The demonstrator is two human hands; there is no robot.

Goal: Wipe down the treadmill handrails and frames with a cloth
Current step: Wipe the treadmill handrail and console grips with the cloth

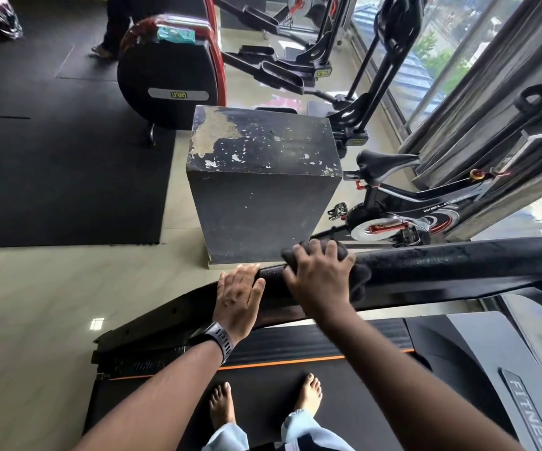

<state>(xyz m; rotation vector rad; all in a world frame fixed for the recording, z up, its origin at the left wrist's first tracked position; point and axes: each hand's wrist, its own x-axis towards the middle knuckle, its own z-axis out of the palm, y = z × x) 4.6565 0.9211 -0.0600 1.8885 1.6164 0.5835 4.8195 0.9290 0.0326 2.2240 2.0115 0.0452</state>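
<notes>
Head view, one person standing barefoot on a treadmill.

- Handrail (458, 259): thick black bar, running from the right edge of the picture down to the left, over the treadmill's side frame (172, 320).
- Cloth (360, 281): dark, draped over the handrail near its left end, bunched under the right hand.
- Right hand (320, 278): on top of the cloth, fingers (331, 253) spread and curled over it, gripping it against the rail.
- Left hand (238, 296): just beside the right hand, at the rail's end; fingers straight and together, palm resting flat on the bar, holding nothing. Wristwatch (214, 340) with a grey strap on this wrist.
- Belt (263, 392): black, with an orange stripe along its edge; both bare feet stand on it.
- Black box (263, 177): scuffed, paint peeling, on the tiled floor beyond the rail.
- Exercise bike (393, 203): to the right of the box.
- Rubber mat (51, 174): dark, on the floor at left.
</notes>
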